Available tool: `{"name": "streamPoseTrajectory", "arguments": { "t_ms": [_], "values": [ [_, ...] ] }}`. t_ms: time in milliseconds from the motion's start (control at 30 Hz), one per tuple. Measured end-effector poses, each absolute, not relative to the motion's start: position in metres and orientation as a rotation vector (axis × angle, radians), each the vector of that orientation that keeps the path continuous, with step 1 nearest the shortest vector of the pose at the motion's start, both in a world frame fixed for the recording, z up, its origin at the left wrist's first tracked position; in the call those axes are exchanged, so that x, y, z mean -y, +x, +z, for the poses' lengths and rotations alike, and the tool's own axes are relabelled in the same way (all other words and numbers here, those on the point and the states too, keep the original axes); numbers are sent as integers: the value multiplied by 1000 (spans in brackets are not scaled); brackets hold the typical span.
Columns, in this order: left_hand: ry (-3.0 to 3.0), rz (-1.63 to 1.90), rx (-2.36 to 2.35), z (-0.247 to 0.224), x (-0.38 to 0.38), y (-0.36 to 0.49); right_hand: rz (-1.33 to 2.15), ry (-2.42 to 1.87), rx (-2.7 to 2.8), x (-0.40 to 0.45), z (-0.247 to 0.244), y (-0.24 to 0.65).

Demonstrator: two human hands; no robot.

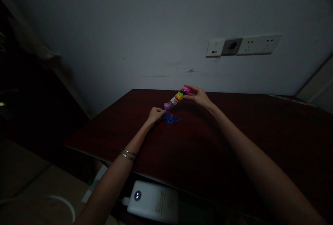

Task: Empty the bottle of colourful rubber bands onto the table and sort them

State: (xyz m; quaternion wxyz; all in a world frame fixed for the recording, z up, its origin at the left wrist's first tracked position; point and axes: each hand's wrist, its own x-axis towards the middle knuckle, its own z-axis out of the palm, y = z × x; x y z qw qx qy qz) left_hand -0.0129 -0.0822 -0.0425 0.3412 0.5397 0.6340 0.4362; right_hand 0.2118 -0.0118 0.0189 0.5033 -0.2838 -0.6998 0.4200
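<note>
A clear plastic bottle (pixel 179 96) with bright pink ends and yellow, black and red contents is held tilted above the dark red table, its lower end to the left. My right hand (pixel 197 96) grips its upper pink end between thumb and fingers. At the lower pink end, my left hand (pixel 156 114) has its fingers pinched together; what they hold, if anything, is too small to make out. Under that end lies a loose pile of small blue and red bands (pixel 170 118), close to the left fingertips.
The table (pixel 208 138) meets a pale wall (pixel 117 37) with a row of sockets (pixel 244 46). Below the front edge, a white power bank (pixel 153 200) with a lit display has a cable plugged in. The room is dim.
</note>
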Motion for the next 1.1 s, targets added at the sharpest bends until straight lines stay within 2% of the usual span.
{"name": "streamPoseTrajectory", "arguments": {
  "t_ms": [100,233,533,933,1100],
  "values": [
    [1359,1225,-1587,-40,84,-11,1020,-662,1688,13,20,209],
    [1234,1328,-1220,-33,90,-4,1023,-629,1685,15,20,207],
    [1068,1134,-650,-22,106,13,1060,-547,1680,22,18,195],
    [1114,955,-668,-30,103,13,1151,-591,1732,22,15,200],
    [1157,1052,-736,-30,99,11,1165,-686,1628,14,11,211]
  ]
}}
